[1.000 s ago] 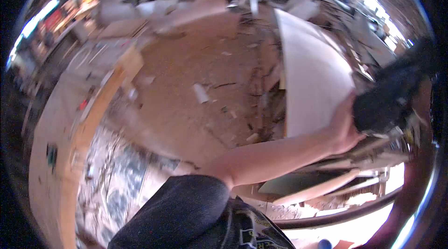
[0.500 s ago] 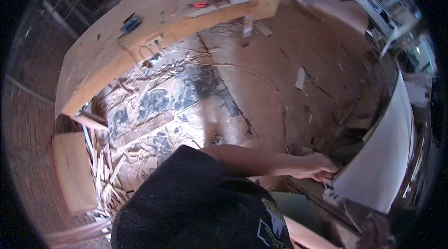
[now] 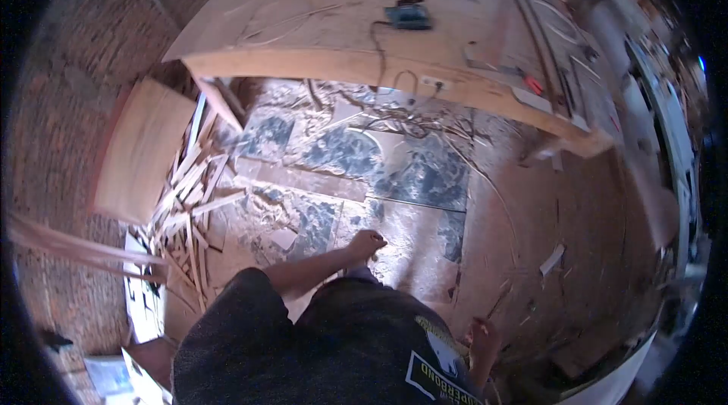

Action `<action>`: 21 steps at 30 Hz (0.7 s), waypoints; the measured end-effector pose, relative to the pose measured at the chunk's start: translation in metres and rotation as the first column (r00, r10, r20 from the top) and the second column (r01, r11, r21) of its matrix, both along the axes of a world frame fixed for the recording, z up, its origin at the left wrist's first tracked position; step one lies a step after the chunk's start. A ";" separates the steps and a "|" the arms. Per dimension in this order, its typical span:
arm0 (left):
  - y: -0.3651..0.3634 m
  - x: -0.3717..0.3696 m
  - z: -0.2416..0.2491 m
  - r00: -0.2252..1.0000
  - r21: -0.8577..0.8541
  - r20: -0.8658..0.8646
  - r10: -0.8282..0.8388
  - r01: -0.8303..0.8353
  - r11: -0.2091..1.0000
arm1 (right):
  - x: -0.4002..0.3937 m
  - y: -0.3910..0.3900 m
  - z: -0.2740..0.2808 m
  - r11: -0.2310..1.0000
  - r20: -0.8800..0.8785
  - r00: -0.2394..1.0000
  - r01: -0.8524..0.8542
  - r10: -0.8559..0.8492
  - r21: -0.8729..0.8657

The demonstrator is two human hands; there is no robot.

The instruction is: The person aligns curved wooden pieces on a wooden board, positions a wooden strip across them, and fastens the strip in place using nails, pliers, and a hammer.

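My left hand (image 3: 365, 244) hangs in front of my body above the dusty, marble-patterned floor. Its fingers are curled closed, and nothing shows in them. Lower right, beside the dark printed shirt, is my right hand (image 3: 484, 335). Its fingers look loosely bent and apart, somewhat blurred, with no object visible in them. Neither hand touches anything that I can see. Part of a white sheet (image 3: 618, 378) shows at the lower right edge, nearest to my right hand.
A wooden workbench (image 3: 303, 64) spans the far side, bearing a corded teal power tool (image 3: 409, 17) and a red-handled tool (image 3: 533, 85). Wood offcuts (image 3: 193, 193) are heaped at left by a leaning wooden panel (image 3: 140, 151). A cable (image 3: 493, 189) crosses the floor.
My left hand has left the white sheet's edge and swung back in front of my body. The view has turned left, bringing more of the bench and offcuts into sight.
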State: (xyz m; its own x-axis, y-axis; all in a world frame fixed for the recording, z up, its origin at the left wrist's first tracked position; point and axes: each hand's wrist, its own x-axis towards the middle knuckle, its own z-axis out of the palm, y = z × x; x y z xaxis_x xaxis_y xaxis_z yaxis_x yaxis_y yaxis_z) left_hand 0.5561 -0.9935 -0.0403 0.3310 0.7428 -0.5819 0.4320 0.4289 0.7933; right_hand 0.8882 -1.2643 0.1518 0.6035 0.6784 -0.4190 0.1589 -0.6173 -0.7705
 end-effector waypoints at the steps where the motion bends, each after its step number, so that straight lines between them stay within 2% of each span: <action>1: 0.022 -0.021 0.004 0.998 0.086 -0.065 -0.022 0.028 0.996 | -0.006 0.036 -0.003 0.999 -0.004 1.000 -0.026 0.026 0.033; 3: 0.065 -0.059 0.012 0.997 0.143 -0.044 0.064 -0.057 0.988 | -0.016 0.112 -0.010 0.991 -0.024 0.997 -0.067 0.070 0.120; 4: 0.089 -0.077 0.014 0.991 0.174 -0.028 0.130 -0.123 0.977 | -0.019 0.150 -0.014 0.980 0.015 0.988 -0.153 0.152 0.123; 8: 0.160 -0.153 0.016 0.940 0.427 0.020 0.341 -0.317 0.847 | -0.043 0.283 -0.009 0.895 0.105 0.894 -0.443 0.436 0.054; 9: 0.168 -0.171 0.030 0.902 0.342 0.059 0.427 -0.420 0.841 | -0.053 0.313 -0.004 0.864 0.110 0.860 -0.503 0.499 0.017; 10: 0.176 -0.189 0.039 0.880 0.375 0.006 0.474 -0.442 0.815 | -0.063 0.342 -0.005 0.836 0.100 0.831 -0.548 0.546 -0.013; 12: 0.181 -0.218 0.022 0.780 0.393 0.039 0.624 -0.586 0.708 | -0.077 0.399 -0.010 0.776 0.081 0.772 -0.627 0.631 -0.064; 15: 0.180 -0.259 -0.004 0.722 0.267 -0.069 0.688 -0.651 0.710 | -0.098 0.489 -0.025 0.699 0.098 0.693 -0.713 0.714 -0.054; 18: 0.175 -0.282 -0.013 0.623 0.083 -0.146 0.768 -0.766 0.638 | -0.127 0.592 -0.032 0.625 0.178 0.601 -0.767 0.779 -0.146; 20: 0.173 -0.294 -0.036 0.547 0.123 -0.269 0.793 -0.797 0.592 | -0.138 0.671 -0.066 0.508 0.338 0.436 -0.846 0.834 -0.163; 21: 0.172 -0.304 -0.037 0.514 0.140 -0.334 0.790 -0.802 0.580 | -0.152 0.709 -0.076 0.467 0.353 0.404 -0.877 0.844 -0.112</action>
